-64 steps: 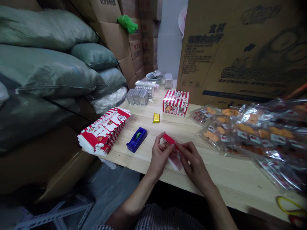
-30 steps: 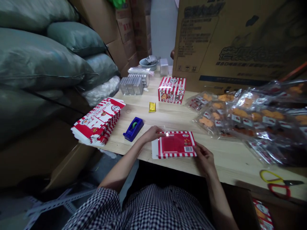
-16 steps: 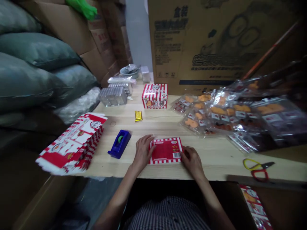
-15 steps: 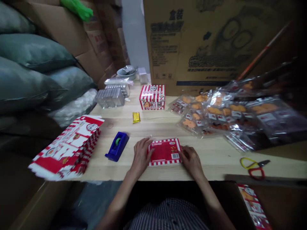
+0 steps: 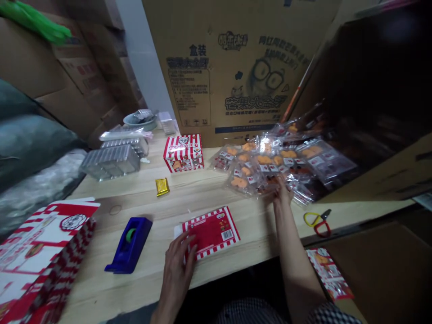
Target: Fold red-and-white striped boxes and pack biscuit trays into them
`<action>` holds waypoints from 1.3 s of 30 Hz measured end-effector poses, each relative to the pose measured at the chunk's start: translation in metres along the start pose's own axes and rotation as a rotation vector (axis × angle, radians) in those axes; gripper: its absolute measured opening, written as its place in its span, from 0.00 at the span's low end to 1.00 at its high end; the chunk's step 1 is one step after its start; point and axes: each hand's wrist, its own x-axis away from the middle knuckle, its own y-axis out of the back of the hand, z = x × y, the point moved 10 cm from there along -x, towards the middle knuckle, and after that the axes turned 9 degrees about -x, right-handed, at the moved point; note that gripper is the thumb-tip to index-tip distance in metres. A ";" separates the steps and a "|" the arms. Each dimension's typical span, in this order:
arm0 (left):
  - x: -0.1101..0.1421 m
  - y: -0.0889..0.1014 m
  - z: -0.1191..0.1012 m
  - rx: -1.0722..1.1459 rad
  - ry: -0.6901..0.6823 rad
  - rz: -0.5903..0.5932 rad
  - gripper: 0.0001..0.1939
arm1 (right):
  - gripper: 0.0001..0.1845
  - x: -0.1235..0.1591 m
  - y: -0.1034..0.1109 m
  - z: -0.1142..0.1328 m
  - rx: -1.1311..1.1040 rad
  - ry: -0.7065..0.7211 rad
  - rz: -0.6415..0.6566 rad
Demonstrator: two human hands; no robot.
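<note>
A flat red-and-white striped box [image 5: 211, 234] lies on the wooden table in front of me, its barcode face up. My left hand [image 5: 178, 257] rests over its left end, fingers stretched out on the cardboard. At the near edge of a pile of clear plastic packets [image 5: 266, 159], each with orange pieces and small labels inside, is my right hand [image 5: 282, 191]. Its fingers are bent together at the edge of a packet; the fingertips are dim and partly hidden.
Left of the box stand a blue tape dispenser [image 5: 130, 245] and a stack of striped cartons [image 5: 43, 252]. Behind are a yellow sachet [image 5: 162, 186], an assembled striped box [image 5: 184, 154] and clear trays [image 5: 111, 161]. Scissors [image 5: 319, 221] lie at right, near a large carton [image 5: 243, 81].
My right hand has left the box's right end and reached right and forward to the packets. The left hand stays on the box, now turned slightly. The view has swung right.
</note>
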 end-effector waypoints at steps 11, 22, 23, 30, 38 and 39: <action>0.005 0.000 -0.002 0.091 0.062 0.028 0.15 | 0.25 0.003 -0.019 0.033 -0.240 -0.049 0.093; -0.023 -0.016 -0.063 0.699 0.317 0.088 0.30 | 0.32 0.153 -0.032 0.046 -0.381 -0.356 0.616; -0.023 -0.018 -0.063 0.763 0.353 0.070 0.34 | 0.31 0.171 -0.033 0.041 -0.362 -0.408 0.648; -0.009 -0.021 -0.053 1.025 0.433 0.154 0.45 | 0.31 0.274 -0.035 0.014 -0.273 -0.703 0.793; 0.056 0.077 -0.013 0.289 0.510 -0.267 0.49 | 0.28 0.306 -0.043 0.008 -0.145 -0.633 0.858; 0.059 0.096 -0.018 0.130 0.469 -0.323 0.49 | 0.28 0.308 -0.044 0.012 -0.134 -0.586 0.870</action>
